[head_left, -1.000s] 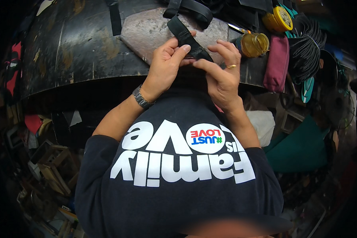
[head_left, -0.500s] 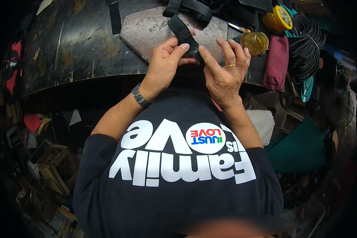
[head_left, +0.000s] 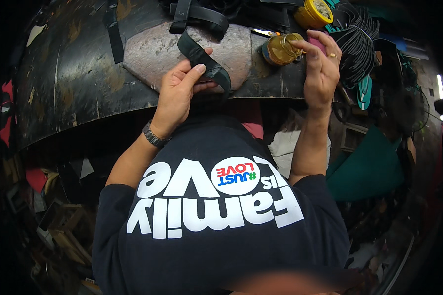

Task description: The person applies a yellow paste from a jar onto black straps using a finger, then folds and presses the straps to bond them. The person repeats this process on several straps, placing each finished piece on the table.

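A short black strap (head_left: 192, 49) is pinched between the thumb and fingers of my left hand (head_left: 177, 91), held over the grey stone slab (head_left: 150, 55). The strap's near end curves down past the slab's front edge. My right hand (head_left: 322, 76) is off the strap, raised at the right. Its fingers are apart, and the tip of one reaches the mouth of a tilted, yellowish glass jar (head_left: 279, 51). Whether that fingertip is inside the jar or only at its rim I cannot tell.
Further black straps (head_left: 202, 18) lie on the slab's far side, and another strap (head_left: 115, 42) lies left of it on the dark worktable (head_left: 64, 93). A yellow tub (head_left: 313, 14) and a bundle of black cords (head_left: 352, 42) stand beyond my right hand. Green sheet material (head_left: 364, 167) hangs lower right.
My right hand has left the strap and moved right to the jar's mouth. My left hand keeps the strap, whose near end now hangs free. The whole view has shifted slightly.
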### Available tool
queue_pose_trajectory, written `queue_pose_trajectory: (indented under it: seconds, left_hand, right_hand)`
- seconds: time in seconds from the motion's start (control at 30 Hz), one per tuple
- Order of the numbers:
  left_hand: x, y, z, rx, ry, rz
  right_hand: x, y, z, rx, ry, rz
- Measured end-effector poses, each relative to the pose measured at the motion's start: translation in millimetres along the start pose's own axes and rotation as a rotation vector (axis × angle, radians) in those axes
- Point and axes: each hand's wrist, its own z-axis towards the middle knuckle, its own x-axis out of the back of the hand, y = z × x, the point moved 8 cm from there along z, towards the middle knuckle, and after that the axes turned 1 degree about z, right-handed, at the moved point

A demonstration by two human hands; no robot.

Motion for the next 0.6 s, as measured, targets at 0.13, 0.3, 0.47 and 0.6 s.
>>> queue_pose_trajectory:
  seconds: [0.13,0.3,0.47,0.6]
  left_hand:
    - [-9.7,-3.2,-0.1,0.023,-0.05,-0.061]
    - [-11.5,-5.0,1.0,0.06,-0.047,-0.052]
    - [-9.4,-1.8,5.8,0.038,-0.033,-0.076]
    - [-14.2,-2.9,11.2,0.03,-0.066,-0.102]
  right_hand:
    - [-20.8,33.7,2.0,0.041,-0.215,-0.339]
    - [-31.3,38.8,3.4,0.061,-0.227,-0.373]
    - [15.4,28.1,-5.5,-0.078,0.211,-0.121]
    - [-4.8,8.1,-23.4,-0.057,-0.057,-0.393]
